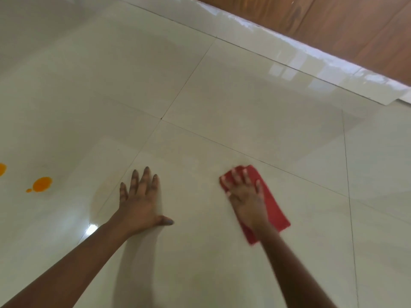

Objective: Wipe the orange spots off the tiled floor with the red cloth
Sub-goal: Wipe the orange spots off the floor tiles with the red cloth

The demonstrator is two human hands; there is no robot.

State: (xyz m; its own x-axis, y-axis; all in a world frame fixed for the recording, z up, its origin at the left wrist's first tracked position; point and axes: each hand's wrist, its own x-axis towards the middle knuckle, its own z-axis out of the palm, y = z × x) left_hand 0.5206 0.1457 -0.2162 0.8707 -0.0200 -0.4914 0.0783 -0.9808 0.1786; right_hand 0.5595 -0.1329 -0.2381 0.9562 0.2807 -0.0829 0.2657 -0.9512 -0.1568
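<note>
A red cloth (pixel 272 205) lies flat on the glossy white tiled floor (pixel 200 96), right of centre. My right hand (pixel 245 194) presses down on it with fingers spread and straight; the hand looks blurred. My left hand (pixel 141 203) rests flat on the bare tile to the left, fingers straight, thumb out to the right. Far to the left sits a large orange spot (pixel 42 184) with a tiny orange drop (pixel 28 190) beside it. Another orange spot (pixel 1 169) is cut off by the left edge. The cloth is well apart from these spots.
A white skirting strip (pixel 311 61) runs diagonally across the upper right, with brown wooden panelling (pixel 347 21) behind it. Dark grout lines cross the floor around both hands.
</note>
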